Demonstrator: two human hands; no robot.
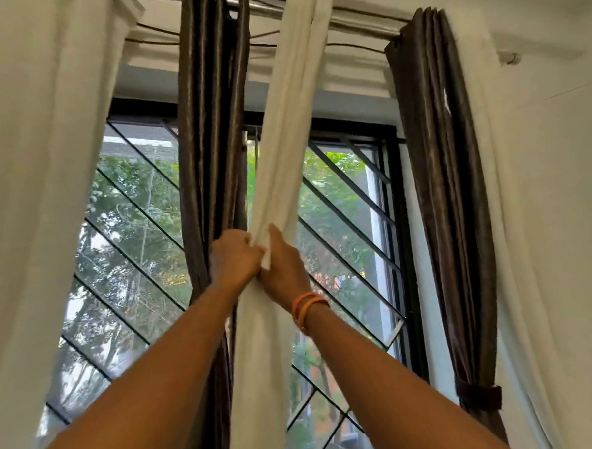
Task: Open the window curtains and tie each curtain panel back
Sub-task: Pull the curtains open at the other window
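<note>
Fingers of the left hand [233, 258] and right hand [283, 269] curl tight around the gathered white curtain panel [284, 149] at centre frame. Soft, light cloth probably bunches easily; grip mid-height. A tied brown panel [448, 216] hangs at three o'clock.

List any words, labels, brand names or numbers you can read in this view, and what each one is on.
None: no readable text shows anywhere in this view.
The white curtain panel gripped by both hands, the brown curtains, the window grille and the orange wristbands all carry no print or labels.
</note>
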